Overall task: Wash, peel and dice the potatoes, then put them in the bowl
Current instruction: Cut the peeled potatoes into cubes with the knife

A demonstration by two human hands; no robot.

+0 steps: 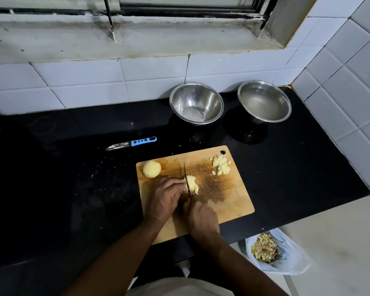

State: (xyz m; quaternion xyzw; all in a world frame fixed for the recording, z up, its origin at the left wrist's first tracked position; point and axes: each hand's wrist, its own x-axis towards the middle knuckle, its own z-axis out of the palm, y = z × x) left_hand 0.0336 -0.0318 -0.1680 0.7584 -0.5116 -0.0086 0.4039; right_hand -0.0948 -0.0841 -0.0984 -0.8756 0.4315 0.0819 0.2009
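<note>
Knife (187,184) gripped in right hand (202,218), left hand (166,196) fingers curled on cut potato (192,184) just beyond

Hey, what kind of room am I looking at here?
Most likely a home kitchen. A black countertop runs along a white tiled wall under a window, a wooden cutting board holds partly diced potato, and two steel bowls stand at the back.

Home kitchen: tiled wall (90,80), countertop (73,167).
</note>
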